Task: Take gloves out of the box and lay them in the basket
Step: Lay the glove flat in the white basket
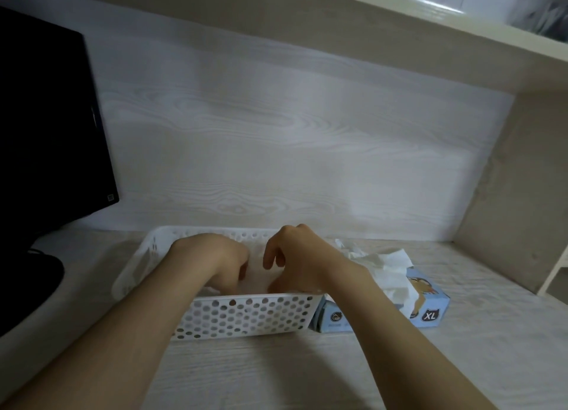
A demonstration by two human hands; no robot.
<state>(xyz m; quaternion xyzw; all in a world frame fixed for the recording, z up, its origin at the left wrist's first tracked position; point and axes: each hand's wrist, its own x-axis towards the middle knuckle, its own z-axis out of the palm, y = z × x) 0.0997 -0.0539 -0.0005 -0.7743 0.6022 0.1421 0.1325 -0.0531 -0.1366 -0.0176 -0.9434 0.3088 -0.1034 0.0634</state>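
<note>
Desk point(276, 372): pale wood-grain top, seen in foreground; everything below is set on it.
L forearm point(123, 332): bare, laid in from lower left, passed over near-left rim of basket.
R forearm point(384, 317): bare, brought in from lower right, passed over near-right corner of basket.
Basket point(246, 314): white plastic, round holes in walls, placed centre of desk, long side toward viewer.
L hand point(212, 259): held inside basket, back up, fingers bent down toward floor; tips hidden by near wall. Whether anything is gripped can't be told.
R hand point(295, 256): held inside basket, just beside L hand, not touching it. Fingers bent downward w/ gaps between them, thumb side low by near wall. Grip on anything can't be told.
Basket contents: floor seen as pale blur; glove inside can't be confirmed.
Box point(430, 305): light blue, "XL" printed on front, lying just beside basket's right end; contact not resolved.
Gloves point(387, 268): thin whitish crumpled sheet, seen sticking out of box top.
Monitor point(46, 132): black, screen dark, far left.
Back panel point(276, 132): pale wood grain, behind desk.
Shelf point(399, 25): beige, overhead, upper right.
</note>
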